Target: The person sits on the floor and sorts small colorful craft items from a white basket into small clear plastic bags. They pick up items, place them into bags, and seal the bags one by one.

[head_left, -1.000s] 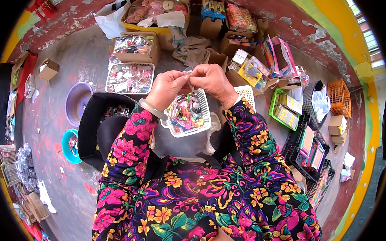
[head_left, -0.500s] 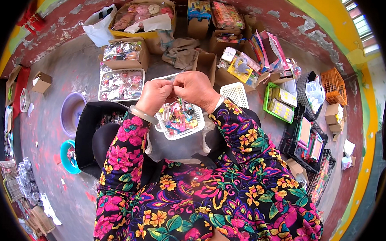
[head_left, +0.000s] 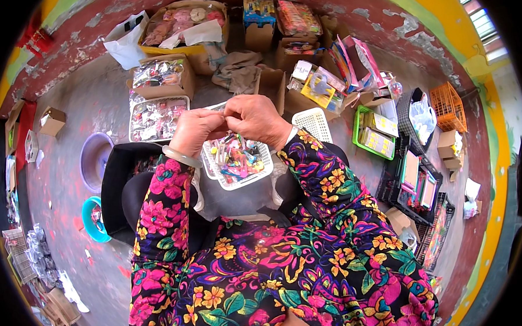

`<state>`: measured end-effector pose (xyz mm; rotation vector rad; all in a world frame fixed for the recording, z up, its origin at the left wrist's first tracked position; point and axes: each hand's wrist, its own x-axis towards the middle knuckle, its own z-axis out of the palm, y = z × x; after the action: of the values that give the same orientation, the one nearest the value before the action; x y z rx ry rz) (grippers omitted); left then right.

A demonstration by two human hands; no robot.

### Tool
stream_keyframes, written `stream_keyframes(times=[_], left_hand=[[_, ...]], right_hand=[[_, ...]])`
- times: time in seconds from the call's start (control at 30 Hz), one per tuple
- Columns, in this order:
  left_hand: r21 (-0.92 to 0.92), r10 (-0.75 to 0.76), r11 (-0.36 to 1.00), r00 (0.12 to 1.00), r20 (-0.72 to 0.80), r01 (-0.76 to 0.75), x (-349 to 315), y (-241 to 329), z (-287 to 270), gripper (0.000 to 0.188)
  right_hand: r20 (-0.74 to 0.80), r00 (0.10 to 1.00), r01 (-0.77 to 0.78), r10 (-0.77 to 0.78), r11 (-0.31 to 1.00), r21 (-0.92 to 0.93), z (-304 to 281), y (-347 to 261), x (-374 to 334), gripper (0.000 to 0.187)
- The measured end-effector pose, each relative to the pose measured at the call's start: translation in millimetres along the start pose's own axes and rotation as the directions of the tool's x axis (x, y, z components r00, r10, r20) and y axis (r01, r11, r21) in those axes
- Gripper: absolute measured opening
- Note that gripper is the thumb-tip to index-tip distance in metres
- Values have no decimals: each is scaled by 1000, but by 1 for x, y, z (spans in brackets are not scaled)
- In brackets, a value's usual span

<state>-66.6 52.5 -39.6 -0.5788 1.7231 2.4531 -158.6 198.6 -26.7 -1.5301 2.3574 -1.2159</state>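
Observation:
My left hand (head_left: 195, 130) and my right hand (head_left: 258, 119) meet fingertip to fingertip in front of me. Both are closed in a pinch, and whatever sits between the fingers is hidden or too small to name. Just below them a white plastic basket (head_left: 236, 187) rests on a small grey stool or table (head_left: 227, 205). Many small colourful pieces (head_left: 238, 156), some like hair clips, fill that basket. A bangle (head_left: 181, 156) circles my left wrist.
Beyond my left hand stands a white basket (head_left: 186, 104) of packaged pieces, with a cardboard box (head_left: 159, 91) behind. A black bin (head_left: 117, 186), purple basin (head_left: 83, 161) and teal basin (head_left: 87, 216) lie left. Rightward are an empty white basket (head_left: 326, 126), green basket (head_left: 362, 147) and black crates (head_left: 391, 189).
Both hands stay together at the fingertips, and the left hand has shifted a little to the left, flattening slightly. The whole view has moved a little, too.

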Motion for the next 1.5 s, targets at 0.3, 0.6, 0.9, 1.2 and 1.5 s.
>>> stream_keyframes(times=[0.3,0.6,0.9,1.2,1.5], left_hand=[[-27,37,999,995,-98,-40,-1,3,9,15],[-39,79,996,987,-142,-85,3,3,12,13],[-5,80,997,984,-160,-82,5,-5,9,18],[213,232,958,955,-184,-192,13,-17,9,16],[158,198,971,974,-111,-179,11,-6,12,16]], right_hand=[[-170,982,-107,82,984,-145,11,-13,-2,11],[-232,968,-20,-96,891,-454,14,-21,-3,9],[-103,989,-127,107,970,-207,20,-2,-4,15],[-61,987,-163,152,943,-292,17,-4,-2,19],[-126,988,-122,86,943,-309,14,2,-3,15]])
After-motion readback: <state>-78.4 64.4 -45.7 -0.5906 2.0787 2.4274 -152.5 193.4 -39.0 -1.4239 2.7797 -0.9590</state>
